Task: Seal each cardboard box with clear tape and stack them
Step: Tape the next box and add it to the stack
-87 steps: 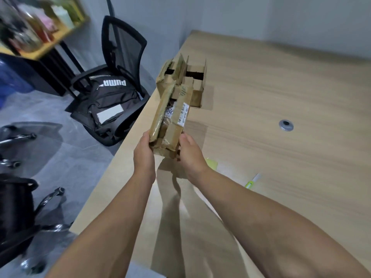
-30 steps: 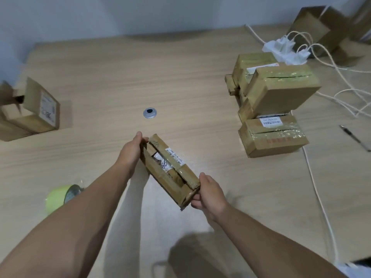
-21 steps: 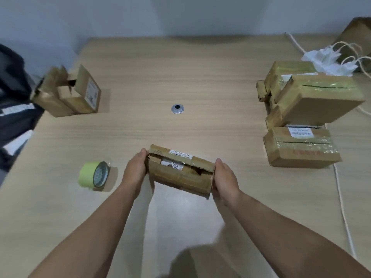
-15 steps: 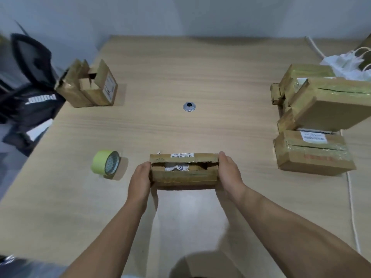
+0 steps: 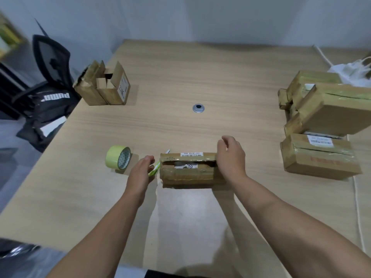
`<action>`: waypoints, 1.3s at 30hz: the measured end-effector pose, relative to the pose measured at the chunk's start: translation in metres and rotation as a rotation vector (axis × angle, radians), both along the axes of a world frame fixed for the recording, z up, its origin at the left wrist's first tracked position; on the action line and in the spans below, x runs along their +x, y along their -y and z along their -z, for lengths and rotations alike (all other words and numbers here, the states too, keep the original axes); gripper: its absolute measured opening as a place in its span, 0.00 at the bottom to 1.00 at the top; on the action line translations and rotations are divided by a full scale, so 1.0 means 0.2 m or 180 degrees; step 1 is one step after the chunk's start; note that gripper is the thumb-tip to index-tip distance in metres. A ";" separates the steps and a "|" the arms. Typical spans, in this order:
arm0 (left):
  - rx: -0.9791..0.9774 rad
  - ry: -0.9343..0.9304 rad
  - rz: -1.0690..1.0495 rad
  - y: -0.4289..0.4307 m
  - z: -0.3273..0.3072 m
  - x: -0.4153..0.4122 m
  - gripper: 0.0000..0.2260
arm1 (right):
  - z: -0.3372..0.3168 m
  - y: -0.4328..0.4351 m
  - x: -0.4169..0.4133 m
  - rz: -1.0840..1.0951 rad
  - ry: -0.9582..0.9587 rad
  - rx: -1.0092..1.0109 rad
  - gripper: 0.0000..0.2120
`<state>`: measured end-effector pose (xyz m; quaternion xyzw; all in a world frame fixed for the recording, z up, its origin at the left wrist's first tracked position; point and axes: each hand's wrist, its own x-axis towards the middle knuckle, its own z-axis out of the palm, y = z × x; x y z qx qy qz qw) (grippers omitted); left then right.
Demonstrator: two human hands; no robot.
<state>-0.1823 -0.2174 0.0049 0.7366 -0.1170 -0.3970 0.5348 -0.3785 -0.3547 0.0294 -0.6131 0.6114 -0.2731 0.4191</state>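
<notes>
A long cardboard box lies flat on the wooden table, its top flaps gaping with paper showing inside. My left hand hovers just left of the box with relaxed fingers, holding nothing. Between that hand and the box lies a green-and-white cutter. My right hand is over the box's right end, fingers loosely curled and empty. A roll of tape stands on edge to the left. Sealed boxes are stacked at the right.
Two open boxes stand at the table's far left edge. A metal grommet sits mid-table. White cables and plugs lie at the far right. An office chair with a black bag stands left of the table.
The box came down onto the table in front of me. Both hands released its ends; the left hand drew away to the left, the right lifted slightly.
</notes>
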 end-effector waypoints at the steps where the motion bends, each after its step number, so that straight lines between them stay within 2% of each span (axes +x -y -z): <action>1: -0.0002 0.0204 -0.0029 -0.01 -0.01 0.04 0.11 | -0.03 -0.01 0.06 -0.0111 0.0052 -0.0141 0.17; 5: -0.0188 0.0826 -0.0464 -0.04 -0.06 0.24 0.09 | -0.11 -0.09 0.34 -0.0588 0.0242 -0.0148 0.16; 10: 0.0053 0.1060 -0.0752 -0.11 -0.08 0.60 0.07 | -0.06 -0.21 0.73 -0.0834 0.0552 0.0517 0.14; 13: 0.0393 0.0828 -0.0585 -0.12 -0.02 0.78 0.07 | 0.02 -0.26 0.91 -0.0937 0.0569 0.1084 0.08; 17: 0.0793 0.0350 -0.0208 -0.06 0.04 0.91 0.10 | 0.14 -0.31 1.11 -0.0742 0.0765 0.2106 0.07; 20: 0.1019 -0.0085 -0.0118 -0.01 0.09 0.98 0.13 | 0.22 -0.32 1.22 -0.0584 0.0703 0.2409 0.10; 25: 0.0961 -0.0815 -0.0012 0.07 0.15 0.99 0.17 | 0.30 -0.31 1.33 -0.0145 0.0825 0.2860 0.12; 32: 0.1104 -0.1089 0.0365 0.14 0.20 1.07 0.16 | 0.36 -0.26 1.46 0.0298 0.0812 0.3087 0.09; 39: 0.1158 -0.0643 0.0832 0.14 0.22 1.07 0.14 | 0.38 -0.25 1.53 0.0480 0.0593 0.3155 0.09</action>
